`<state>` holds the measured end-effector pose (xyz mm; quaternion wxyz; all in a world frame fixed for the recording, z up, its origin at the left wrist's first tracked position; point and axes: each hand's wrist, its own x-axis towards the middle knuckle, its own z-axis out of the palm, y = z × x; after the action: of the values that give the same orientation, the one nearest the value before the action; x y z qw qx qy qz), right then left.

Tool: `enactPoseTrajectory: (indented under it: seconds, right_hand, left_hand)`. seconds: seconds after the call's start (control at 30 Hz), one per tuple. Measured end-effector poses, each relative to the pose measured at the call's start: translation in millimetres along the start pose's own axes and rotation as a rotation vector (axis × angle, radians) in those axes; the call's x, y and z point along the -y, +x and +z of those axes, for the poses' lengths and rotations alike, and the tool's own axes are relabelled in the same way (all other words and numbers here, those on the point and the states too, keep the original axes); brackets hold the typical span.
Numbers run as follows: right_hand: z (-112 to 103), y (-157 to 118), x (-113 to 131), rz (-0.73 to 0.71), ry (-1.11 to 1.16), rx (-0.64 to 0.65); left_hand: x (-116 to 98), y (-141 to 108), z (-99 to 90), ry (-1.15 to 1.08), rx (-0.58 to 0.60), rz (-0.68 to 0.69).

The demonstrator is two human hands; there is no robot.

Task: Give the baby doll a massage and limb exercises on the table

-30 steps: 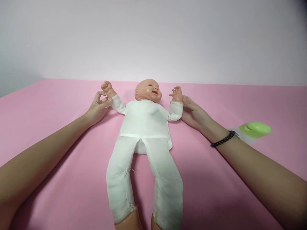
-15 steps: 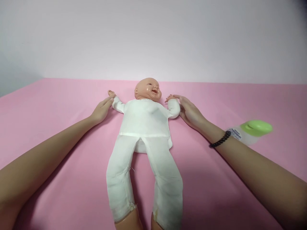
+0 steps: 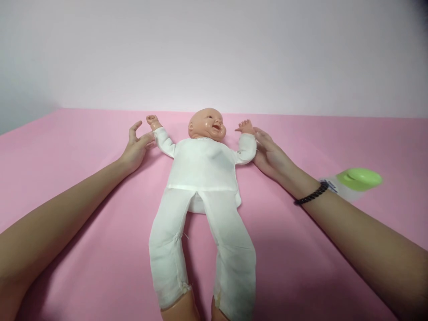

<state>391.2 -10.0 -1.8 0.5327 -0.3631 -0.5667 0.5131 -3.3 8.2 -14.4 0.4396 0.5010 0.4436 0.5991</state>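
Doll (image 3: 203, 165) in white lies, in the head view, at the middle of the pink table (image 3: 294, 267), its head to the far side. My left hand (image 3: 133, 149), with thumb and index finger spread wide, is at the left sleeve (image 3: 165, 141); my right hand (image 3: 274, 158) is against the right sleeve (image 3: 246, 147), but I cannot tell whether its partly hidden fingers hold it. Behind my black bracelet (image 3: 311, 195), at right, is a green-topped container (image 3: 356, 180).

Since half a second ago, the closed fist (image 3: 152, 120) of the doll (image 3: 202, 165) has risen toward eleven o'clock and its open palm (image 3: 246, 127) toward two; the left hand (image 3: 134, 151) has shifted toward nine, index finger parting toward one.
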Motion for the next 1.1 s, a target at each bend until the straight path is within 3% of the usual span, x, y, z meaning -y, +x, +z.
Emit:
enactPoseTrajectory:
  seconds: [0.07,0.17,0.37,0.53,0.6,0.77,0.9,1.0,1.1]
  right_hand:
    - [0,-3,5,0.010,0.042,0.012]
    - [-1,-10,10,0.055,0.113,0.070]
    - [-15,-16,4,0.177,0.179,0.322]
    - [-32,-11,-4,0.162,0.013,0.592]
    - [-34,-9,-1,0.140,-0.123,0.696]
    - [-27,-5,15,0.007,-0.497,0.895]
    - [-24,-4,17,-0.009,-0.577,0.916]
    - [-28,-7,7,0.062,-0.410,0.812]
    - [-29,-10,-2,0.186,-0.079,0.588]
  left_hand:
    - [-2,3,-2.6,-0.088,0.019,-0.021]
    - [-5,4,-5.5,-0.082,0.185,-0.012]
    - [-5,-2,-9.2,-0.078,0.411,-0.008]
    - [-11,-6,-8.9,0.192,0.761,-0.002]
    - [-14,-6,-8.3,0.292,0.842,0.045]
    - [-18,-6,-7.1,0.329,0.899,0.093]
    - [-15,-6,-8.6,0.310,0.898,0.075]
    - [-11,-5,-11.0,0.179,0.809,0.025]
    - [-8,-5,-9.8,0.019,0.685,0.011]
